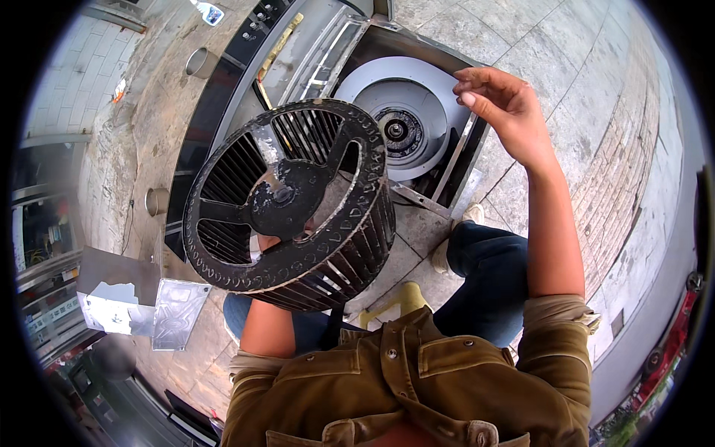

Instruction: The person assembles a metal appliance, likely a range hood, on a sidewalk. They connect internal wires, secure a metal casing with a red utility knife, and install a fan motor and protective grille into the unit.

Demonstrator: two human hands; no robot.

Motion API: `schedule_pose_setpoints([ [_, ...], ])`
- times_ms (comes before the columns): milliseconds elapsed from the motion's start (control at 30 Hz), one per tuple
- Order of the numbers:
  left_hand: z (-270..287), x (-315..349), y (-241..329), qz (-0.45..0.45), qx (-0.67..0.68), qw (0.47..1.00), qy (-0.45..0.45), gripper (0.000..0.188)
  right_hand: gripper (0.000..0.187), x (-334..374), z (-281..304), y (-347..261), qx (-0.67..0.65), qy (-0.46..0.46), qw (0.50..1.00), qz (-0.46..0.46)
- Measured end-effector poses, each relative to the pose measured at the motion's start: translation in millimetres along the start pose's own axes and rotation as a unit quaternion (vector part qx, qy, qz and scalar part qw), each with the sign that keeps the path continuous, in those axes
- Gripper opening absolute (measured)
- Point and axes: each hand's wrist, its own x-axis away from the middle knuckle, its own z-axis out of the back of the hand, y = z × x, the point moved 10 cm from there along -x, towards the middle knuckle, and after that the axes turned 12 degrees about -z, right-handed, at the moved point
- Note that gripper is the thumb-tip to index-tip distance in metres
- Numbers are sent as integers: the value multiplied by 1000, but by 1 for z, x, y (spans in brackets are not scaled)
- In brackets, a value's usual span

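Observation:
A large black blower wheel (281, 195), grimy and scuffed, is held up in front of me, tilted, with its spoked hub side upward. My left hand (267, 243) supports it from below and inside; bits of skin show through the gaps, and most fingers are hidden. My right hand (500, 104) is raised over the right edge of an opened range hood (477, 149). Its fingers curl toward the thumb in a pinch, and anything between them is too small to make out. Inside the hood is a round grey blower housing (439, 83) with a dirty motor shaft (395, 130) at its centre.
The hood's dark front panel (195, 141) lies to the left. Two metal cups (199, 62) and a spray bottle (208, 13) stand beyond it. Metal sheets (179, 313) lie at lower left. A yellow stool (410, 296) is between my legs, on stone paving (514, 37).

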Motion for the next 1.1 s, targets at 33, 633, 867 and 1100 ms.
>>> schedule_pose_setpoints([
  [33, 12, -1, -1, 10, 1, 1000, 19, 38, 24, -11, -5, 21, 16, 6, 1000, -22],
  [633, 9, -31, -49, 153, -30, 986, 66, 33, 32, -62, -24, 99, 173, 54, 981, -68],
  [867, -64, -90, -63, 179, -161, 971, 3, 34, 59, 20, -13, -16, -36, 114, 978, 168],
  [1100, -103, -193, -102, 73, -513, 849, -98, 46, 40, 2, 46, 50, -239, 248, 937, 51],
])
